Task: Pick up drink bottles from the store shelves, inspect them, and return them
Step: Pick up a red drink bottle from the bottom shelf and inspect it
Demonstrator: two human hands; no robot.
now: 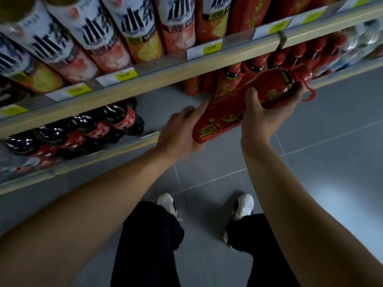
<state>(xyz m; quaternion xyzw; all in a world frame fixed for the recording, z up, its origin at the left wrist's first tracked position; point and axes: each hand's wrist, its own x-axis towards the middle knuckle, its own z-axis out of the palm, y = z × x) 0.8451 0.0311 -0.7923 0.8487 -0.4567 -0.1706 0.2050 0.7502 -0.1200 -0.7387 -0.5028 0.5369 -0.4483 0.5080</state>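
Observation:
A large red drink bottle with yellow characters on its label lies nearly on its side in front of the shelves, cap and red carry loop pointing right. My left hand cups its base from below and the left. My right hand wraps around its upper body near the shoulder, thumb on top. More red bottles of the same kind stand on the lower shelf just behind it.
The upper shelf holds tall iced-tea bottles behind a wooden rail with yellow price tags. Dark cola bottles fill the lower left shelf. Clear bottles sit far right. Grey tiled floor and my shoes lie below.

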